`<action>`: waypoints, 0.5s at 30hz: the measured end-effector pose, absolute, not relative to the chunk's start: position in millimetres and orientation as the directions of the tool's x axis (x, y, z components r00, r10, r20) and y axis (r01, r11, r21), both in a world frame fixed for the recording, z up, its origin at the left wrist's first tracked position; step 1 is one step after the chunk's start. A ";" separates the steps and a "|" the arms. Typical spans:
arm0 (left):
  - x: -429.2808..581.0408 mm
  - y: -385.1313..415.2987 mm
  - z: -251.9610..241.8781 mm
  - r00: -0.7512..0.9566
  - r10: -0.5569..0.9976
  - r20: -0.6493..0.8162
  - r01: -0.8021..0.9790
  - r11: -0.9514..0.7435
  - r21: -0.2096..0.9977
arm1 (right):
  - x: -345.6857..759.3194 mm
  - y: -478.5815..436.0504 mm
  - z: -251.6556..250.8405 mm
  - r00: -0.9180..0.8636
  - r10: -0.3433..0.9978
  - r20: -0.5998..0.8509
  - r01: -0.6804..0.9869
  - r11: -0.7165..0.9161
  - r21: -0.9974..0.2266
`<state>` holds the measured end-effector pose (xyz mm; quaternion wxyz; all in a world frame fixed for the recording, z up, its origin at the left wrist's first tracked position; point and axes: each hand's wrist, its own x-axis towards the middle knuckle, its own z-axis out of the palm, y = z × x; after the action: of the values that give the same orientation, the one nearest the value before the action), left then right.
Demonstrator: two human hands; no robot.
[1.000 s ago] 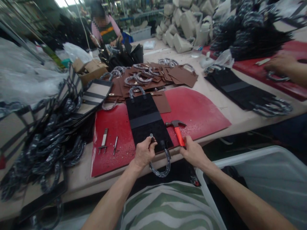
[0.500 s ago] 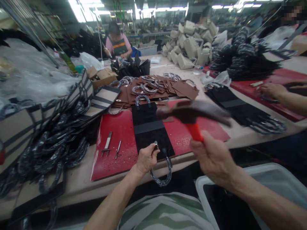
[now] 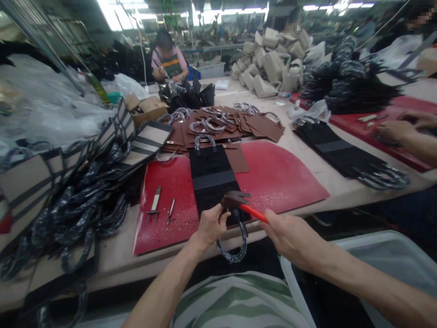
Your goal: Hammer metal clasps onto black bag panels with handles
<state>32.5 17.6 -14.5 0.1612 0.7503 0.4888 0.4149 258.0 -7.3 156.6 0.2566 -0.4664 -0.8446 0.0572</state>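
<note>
A black bag panel (image 3: 211,175) with a wrapped handle at each end lies on a red cutting mat (image 3: 273,175). My left hand (image 3: 210,224) is closed on a small metal punch, held upright on the panel's near edge and now hidden under the hammer head. My right hand (image 3: 294,236) grips the orange handle of a hammer (image 3: 241,203). The hammer's head sits right above my left fist, on the punch. The near handle loop (image 3: 235,248) hangs over the table's edge.
Two metal tools (image 3: 160,208) lie on the mat's left part. Brown panels (image 3: 221,125) are heaped behind it, striped bags and wrapped handles (image 3: 68,196) at left, black panels (image 3: 344,155) at right. A co-worker's hands (image 3: 399,130) work at far right. A white bin (image 3: 382,259) stands beside me.
My right hand picked the hammer up off the mat, raised it high, and has now brought its head down onto the punch in my left hand.
</note>
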 end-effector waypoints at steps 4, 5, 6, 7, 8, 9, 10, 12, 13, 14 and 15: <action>32.1 17.7 -13.2 0.180 0.871 0.457 0.606 -0.464 0.646 | 265.6 1.9 157.1 -0.418 0.877 0.235 0.786 0.479 -0.391; 32.0 17.6 -12.8 0.176 0.874 0.453 0.612 -0.458 0.645 | 264.9 2.2 159.7 -0.345 0.896 0.279 0.781 0.439 -0.444; 31.9 17.4 -12.5 0.172 0.877 0.450 0.616 -0.452 0.645 | 263.5 1.4 160.5 -0.276 0.901 0.334 0.762 0.417 -0.495; 31.8 17.3 -12.4 0.171 0.879 0.446 0.618 -0.448 0.646 | 261.8 -0.3 158.9 -0.244 0.900 0.362 0.746 0.413 -0.522; 31.6 17.2 -12.6 0.173 0.880 0.443 0.616 -0.448 0.648 | 260.5 -2.4 155.1 -0.257 0.899 0.354 0.749 0.417 -0.515; 31.5 17.1 -12.9 0.175 0.880 0.441 0.615 -0.448 0.649 | 260.0 -4.4 149.9 -0.313 0.901 0.301 0.770 0.426 -0.475; 31.3 17.1 -13.4 0.179 0.880 0.439 0.614 -0.449 0.650 | 260.6 -5.6 144.3 -0.387 0.899 0.205 0.800 0.438 -0.411; 31.1 17.0 -14.5 0.185 0.881 0.435 0.613 -0.449 0.650 | 265.1 -4.1 135.3 -0.472 0.882 -0.009 0.847 0.450 -0.285; 31.1 17.0 -14.9 0.183 0.883 0.432 0.615 -0.446 0.651 | 268.3 -0.9 132.3 -0.462 0.884 -0.074 0.867 0.431 -0.251; 31.2 16.9 -15.0 0.178 0.885 0.431 0.615 -0.442 0.653 | 271.7 4.0 129.6 -0.443 0.890 -0.107 0.879 0.407 -0.249; 31.3 16.8 -14.9 0.172 0.885 0.432 0.613 -0.439 0.656 | 274.8 10.3 126.4 -0.422 0.898 -0.124 0.884 0.377 -0.277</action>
<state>31.3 16.8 -14.9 0.1689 0.7466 0.5018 0.4029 274.8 10.3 126.4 0.0234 -0.5371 -0.8295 0.1516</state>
